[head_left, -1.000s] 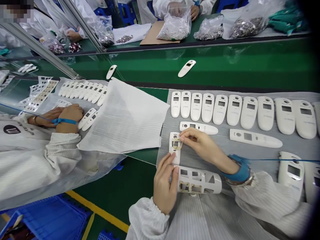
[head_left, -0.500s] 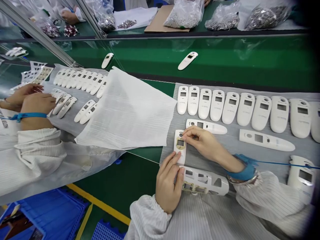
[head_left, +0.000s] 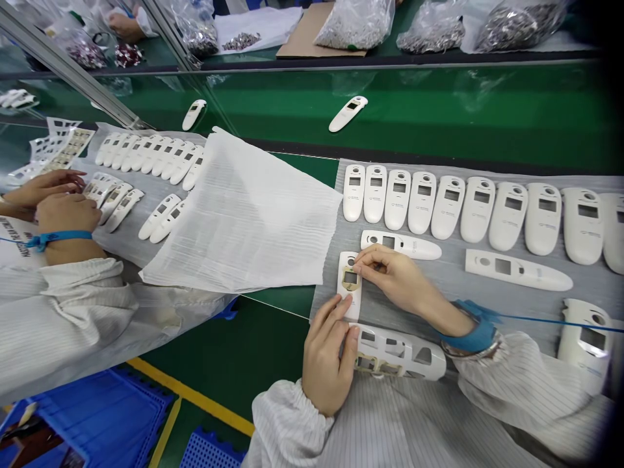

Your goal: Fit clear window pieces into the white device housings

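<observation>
The white plastic casing [head_left: 349,304] lies long axis pointing straight ahead, its near end held by the left hand [head_left: 326,365], while the right hand [head_left: 397,282] pinches a gold window frame [head_left: 351,279] on it.

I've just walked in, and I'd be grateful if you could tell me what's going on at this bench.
The person's right hand is pinching a gold-coloured frame against the window of a white plastic casing, which the left hand steadies. Beside it lies a white perforated holder with more frames. Rows of casings lie on a grey mat. To the left, a co-worker's hands are among similar casings.
</observation>
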{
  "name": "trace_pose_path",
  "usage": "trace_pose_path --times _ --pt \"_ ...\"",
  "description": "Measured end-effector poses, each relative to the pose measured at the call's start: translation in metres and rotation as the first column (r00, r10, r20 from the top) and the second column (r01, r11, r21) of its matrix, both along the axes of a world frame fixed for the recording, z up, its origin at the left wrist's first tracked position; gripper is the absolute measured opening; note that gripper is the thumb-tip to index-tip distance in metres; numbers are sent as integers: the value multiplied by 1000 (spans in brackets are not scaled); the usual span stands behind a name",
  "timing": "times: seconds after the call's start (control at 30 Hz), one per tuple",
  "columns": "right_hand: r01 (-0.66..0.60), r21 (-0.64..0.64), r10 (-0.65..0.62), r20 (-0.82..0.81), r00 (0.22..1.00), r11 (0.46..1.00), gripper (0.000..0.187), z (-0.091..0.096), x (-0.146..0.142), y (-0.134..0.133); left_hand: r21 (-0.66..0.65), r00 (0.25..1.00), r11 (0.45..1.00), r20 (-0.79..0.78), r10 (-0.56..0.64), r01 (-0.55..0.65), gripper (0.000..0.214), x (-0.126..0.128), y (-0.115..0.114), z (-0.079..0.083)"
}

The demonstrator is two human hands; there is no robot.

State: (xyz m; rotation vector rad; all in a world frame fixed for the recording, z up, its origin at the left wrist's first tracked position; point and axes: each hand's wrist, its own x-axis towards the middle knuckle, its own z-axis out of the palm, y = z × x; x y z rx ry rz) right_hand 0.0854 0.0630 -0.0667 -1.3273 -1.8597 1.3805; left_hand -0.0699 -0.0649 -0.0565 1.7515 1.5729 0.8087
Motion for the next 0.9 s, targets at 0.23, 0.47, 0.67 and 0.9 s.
trace_pose_path --times 0.23,0.47,0.67,0.9 --pt "5 3 -5 -14 1000 1000 21 0 0 0 55 1000 998 -19 0 1 16 -1 0 -2" --pt "20 -1 -20 -22 1000 1000 20 1 0 0 60 1000 998 -16 1 0 17 0 0 -2" --pt "30 -19 -31 -58 998 999 21 -1 0 1 54 1000 999 -18 -7 8 17 -1 0 -3" --pt "18 2 -18 -40 999 1000 21 -3 -1 0 69 1000 998 -22 2 -1 16 0 1 -2"
